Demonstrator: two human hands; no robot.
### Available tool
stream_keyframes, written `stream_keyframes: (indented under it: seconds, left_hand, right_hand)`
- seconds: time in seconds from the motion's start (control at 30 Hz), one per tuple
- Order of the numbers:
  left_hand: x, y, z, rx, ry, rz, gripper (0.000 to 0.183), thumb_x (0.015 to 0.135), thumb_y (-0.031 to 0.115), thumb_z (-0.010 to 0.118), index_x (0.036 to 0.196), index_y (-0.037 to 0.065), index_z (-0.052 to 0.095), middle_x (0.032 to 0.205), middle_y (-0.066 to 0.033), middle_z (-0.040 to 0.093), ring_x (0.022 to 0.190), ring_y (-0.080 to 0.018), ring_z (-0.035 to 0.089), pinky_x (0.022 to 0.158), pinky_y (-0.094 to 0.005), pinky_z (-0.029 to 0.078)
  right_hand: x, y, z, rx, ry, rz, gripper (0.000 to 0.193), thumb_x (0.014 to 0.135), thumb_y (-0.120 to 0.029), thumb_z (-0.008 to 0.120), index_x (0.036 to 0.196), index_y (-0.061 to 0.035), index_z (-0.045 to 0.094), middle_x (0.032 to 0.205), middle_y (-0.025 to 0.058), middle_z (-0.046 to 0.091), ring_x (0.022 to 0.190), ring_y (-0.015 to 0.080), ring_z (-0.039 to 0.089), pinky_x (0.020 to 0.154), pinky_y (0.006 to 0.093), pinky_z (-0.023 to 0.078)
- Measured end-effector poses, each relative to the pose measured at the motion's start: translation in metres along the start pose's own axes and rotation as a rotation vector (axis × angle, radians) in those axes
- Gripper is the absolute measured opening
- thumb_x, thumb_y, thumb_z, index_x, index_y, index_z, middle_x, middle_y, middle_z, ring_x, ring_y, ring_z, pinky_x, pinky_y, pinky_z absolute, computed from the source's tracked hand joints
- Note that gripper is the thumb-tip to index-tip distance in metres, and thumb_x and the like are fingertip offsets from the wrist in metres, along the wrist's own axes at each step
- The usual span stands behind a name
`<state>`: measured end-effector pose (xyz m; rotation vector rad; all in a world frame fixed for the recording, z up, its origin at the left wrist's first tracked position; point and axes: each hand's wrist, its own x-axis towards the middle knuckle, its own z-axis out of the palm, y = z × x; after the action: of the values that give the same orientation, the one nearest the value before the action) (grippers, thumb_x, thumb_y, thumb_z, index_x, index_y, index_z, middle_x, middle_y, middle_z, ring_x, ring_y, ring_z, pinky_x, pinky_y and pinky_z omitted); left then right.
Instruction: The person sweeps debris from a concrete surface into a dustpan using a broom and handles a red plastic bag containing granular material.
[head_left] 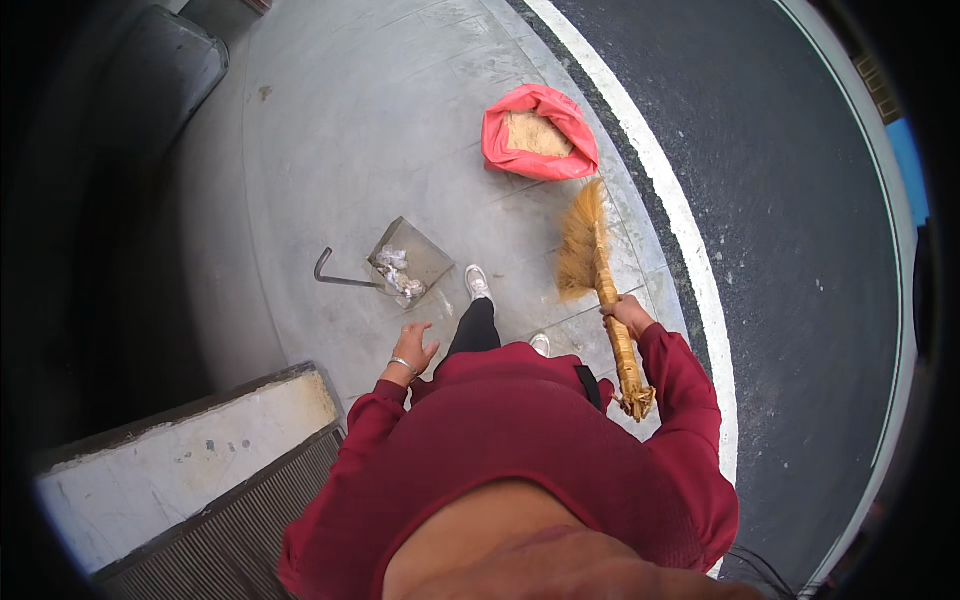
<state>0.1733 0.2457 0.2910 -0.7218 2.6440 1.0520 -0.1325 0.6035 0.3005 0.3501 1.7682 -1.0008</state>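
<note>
My right hand (629, 316) is wrapped round the thick bound handle of a straw broom (600, 255). The broom's bristles fan out ahead of the hand, toward the left, near a red sack. My left hand (414, 348), with a bracelet at the wrist, hangs empty with its fingers loosely apart. Just ahead of that hand a metal dustpan (426, 248) rests on the pavement, its bent handle (328, 270) pointing left. Crumpled whitish litter (396, 272) lies in the pan. My left hand is apart from the dustpan.
The red sack (497, 150), its top rolled back, stands ahead and holds pale sawdust-like material (537, 134). A white line (655, 165) borders the dark road (790, 200) on the right. At lower left are a low stone ledge (200, 450) and a ribbed grating (270, 520).
</note>
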Motion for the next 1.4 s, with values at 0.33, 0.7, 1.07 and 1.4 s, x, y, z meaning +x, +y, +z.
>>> stream_keyframes:
  seconds: [0.33, 0.7, 1.07, 1.4]
  left_hand:
    - [-0.044, -0.024, 0.01, 0.06, -0.073, -0.189, 0.037, 0.078, 0.028, 0.06, 0.109, 0.008, 0.054, 0.1, -0.0166, 0.059, 0.085, -0.0291, 0.058, 0.076, -0.0364, 0.047]
    - [-0.065, -0.066, -0.007, -0.089, -0.178, -0.322, 0.036, 0.079, 0.028, 0.059, 0.108, 0.007, 0.055, 0.097, -0.0151, 0.061, 0.088, -0.0282, 0.059, 0.079, -0.0347, 0.046]
    - [-0.099, -0.112, -0.006, -0.185, -0.191, -0.367, 0.036, 0.08, 0.028, 0.057, 0.109, 0.006, 0.055, 0.097, -0.0159, 0.062, 0.09, -0.0278, 0.06, 0.08, -0.0342, 0.046]
    - [-0.147, -0.138, -0.004, -0.285, -0.228, -0.481, 0.036, 0.08, 0.028, 0.056, 0.109, 0.006, 0.054, 0.097, -0.0156, 0.061, 0.085, -0.0265, 0.061, 0.074, -0.0351, 0.049]
  right_hand:
    - [-0.104, 0.137, -0.046, 0.495, 0.029, 0.197, 0.012, 0.072, -0.006, 0.056, 0.081, -0.0022, 0.048, 0.06, 0.0069, 0.05, 0.046, 0.0171, 0.05, 0.046, 0.0312, 0.049]
    - [-0.179, 0.172, 0.014, -0.243, 0.549, -0.142, 0.023, 0.069, -0.005, 0.057, 0.085, 0.0017, 0.043, 0.057, 0.0128, 0.053, 0.04, 0.0219, 0.055, 0.035, 0.0341, 0.045]
    - [-0.05, 0.05, 0.07, -0.756, 0.663, -0.534, 0.031, 0.068, -0.013, 0.059, 0.088, 0.0034, 0.043, 0.073, 0.0278, 0.058, 0.068, 0.0416, 0.058, 0.063, 0.0461, 0.048]
    - [0.049, -0.073, 0.152, -0.925, 0.63, -0.39, 0.03, 0.071, -0.012, 0.055, 0.096, 0.0029, 0.045, 0.088, 0.0255, 0.06, 0.085, 0.0375, 0.059, 0.075, 0.0434, 0.048]
